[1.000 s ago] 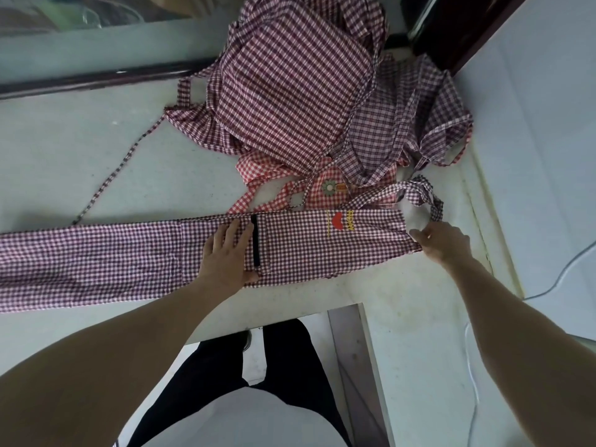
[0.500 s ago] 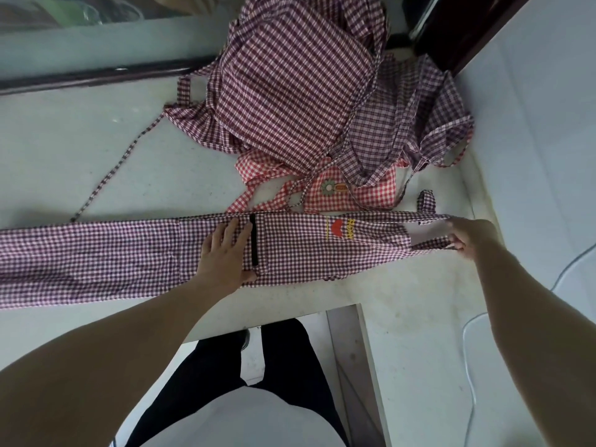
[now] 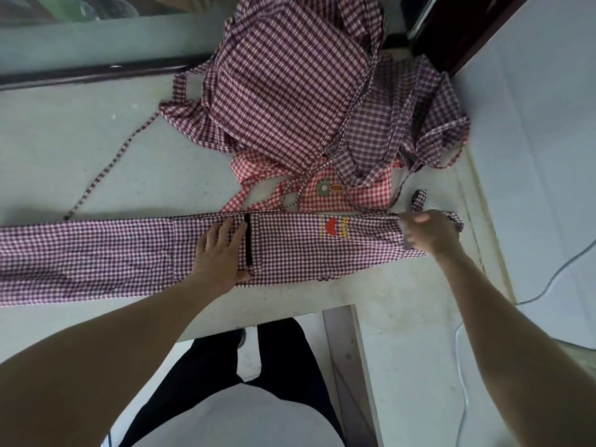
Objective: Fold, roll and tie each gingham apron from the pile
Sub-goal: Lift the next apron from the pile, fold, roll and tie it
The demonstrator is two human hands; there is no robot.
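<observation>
A purple-and-white gingham apron (image 3: 96, 253), folded into a long narrow strip, lies across the white table (image 3: 64, 140) from the left edge to the right side. My left hand (image 3: 219, 253) presses flat on its middle, beside a black pocket trim. My right hand (image 3: 425, 233) holds the strip's right end with its strap loop, fingers curled over the cloth. A yellow and red embroidered logo (image 3: 335, 227) lies between my hands. Behind the strip sits the pile of gingham aprons (image 3: 290, 85), purple ones over a red one (image 3: 354, 191).
A thin tie strap (image 3: 106, 169) trails leftwards from the pile across the table. The table's front edge has a cut-out where my legs (image 3: 242, 366) stand. A white cable (image 3: 464, 366) runs over the right side. A dark frame (image 3: 451, 30) stands at the back right.
My right hand pulled the strap end out to the right, then came back left onto the strip's end. My left hand has stayed pressed in place.
</observation>
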